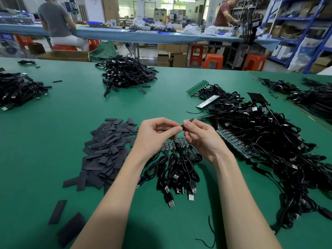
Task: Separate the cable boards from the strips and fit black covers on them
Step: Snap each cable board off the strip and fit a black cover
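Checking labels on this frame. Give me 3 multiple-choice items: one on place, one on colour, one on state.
1. Where does the pile of loose black covers lie, relative to the hands?
A. To their left
B. To their right
C. Behind the far cable heap

2. What colour is the table top?
A. White
B. Green
C. Orange

3. What is the right hand doing?
A. Resting flat on the table
B. Hanging at the table edge
C. Pinching a black cover raised over the table

Answers:
1 A: the covers lie left of the left hand.
2 B: the surface is green all round the piles.
3 C: its fingers close on the cover, while the left hand pinches the cable at the cover's near end.
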